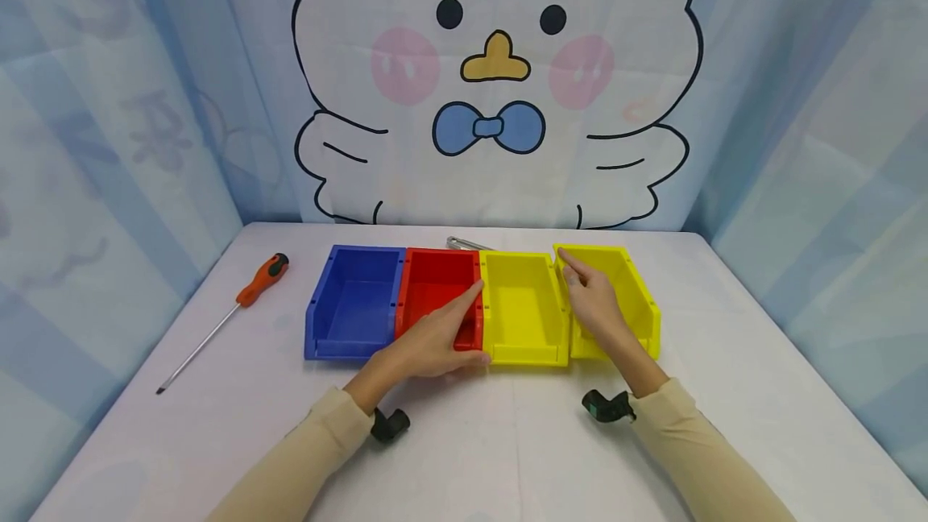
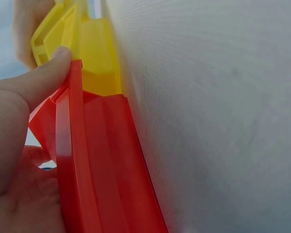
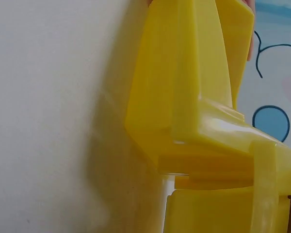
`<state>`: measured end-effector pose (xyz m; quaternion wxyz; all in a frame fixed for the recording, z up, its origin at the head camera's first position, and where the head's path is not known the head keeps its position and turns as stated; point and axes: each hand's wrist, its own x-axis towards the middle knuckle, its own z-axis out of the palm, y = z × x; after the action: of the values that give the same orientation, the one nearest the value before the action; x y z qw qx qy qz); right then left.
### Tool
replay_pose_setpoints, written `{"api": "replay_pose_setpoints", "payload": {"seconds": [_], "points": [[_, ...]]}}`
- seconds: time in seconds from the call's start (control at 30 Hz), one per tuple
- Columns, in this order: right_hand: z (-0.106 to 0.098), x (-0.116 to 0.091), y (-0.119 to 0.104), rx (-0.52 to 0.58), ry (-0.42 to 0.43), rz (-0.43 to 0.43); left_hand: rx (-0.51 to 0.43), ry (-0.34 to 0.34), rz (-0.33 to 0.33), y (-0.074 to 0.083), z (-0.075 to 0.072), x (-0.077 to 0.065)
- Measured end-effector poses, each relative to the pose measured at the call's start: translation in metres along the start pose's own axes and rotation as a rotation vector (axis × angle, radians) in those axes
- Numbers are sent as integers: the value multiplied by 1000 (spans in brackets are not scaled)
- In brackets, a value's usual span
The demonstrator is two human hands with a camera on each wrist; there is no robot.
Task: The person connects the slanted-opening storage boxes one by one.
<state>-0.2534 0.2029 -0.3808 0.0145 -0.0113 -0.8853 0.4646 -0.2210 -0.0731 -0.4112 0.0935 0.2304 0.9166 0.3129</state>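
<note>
My left hand (image 1: pixel 429 342) grips the right side of the red bin (image 1: pixel 428 276). Its thumb lies on the front corner, and its index finger reaches back along the wall beside the middle yellow bin (image 1: pixel 524 304). In the left wrist view, the thumb presses the rim of the red bin (image 2: pixel 111 160) while other fingers show behind it. My right hand (image 1: pixel 596 304) holds the left wall of the right yellow bin (image 1: pixel 641 308), index finger at the back corner. That bin stands slightly askew, with a narrow gap toward the middle one. The right wrist view mostly shows yellow plastic (image 3: pixel 179 87).
A blue bin (image 1: pixel 355 308) stands at the left end of the row. Farther left lies a screwdriver (image 1: pixel 250 290) with an orange and black handle. Behind the bins, a metal tool (image 1: pixel 464 243) is partly hidden. A printed curtain (image 1: pixel 493 184) hangs beyond the white table (image 1: pixel 507 449).
</note>
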Motion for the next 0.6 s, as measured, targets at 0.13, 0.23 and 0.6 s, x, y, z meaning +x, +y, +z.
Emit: {"api": "replay_pose_setpoints", "payload": {"seconds": [0.13, 0.23, 0.6], "points": [[2, 1, 2, 4, 5, 8, -6, -5, 3, 0, -1, 0], [4, 2, 4, 3, 9, 16, -6, -4, 1, 0, -1, 0], [6, 2, 7, -6, 17, -7, -9, 1, 0, 1, 0, -1]]}}
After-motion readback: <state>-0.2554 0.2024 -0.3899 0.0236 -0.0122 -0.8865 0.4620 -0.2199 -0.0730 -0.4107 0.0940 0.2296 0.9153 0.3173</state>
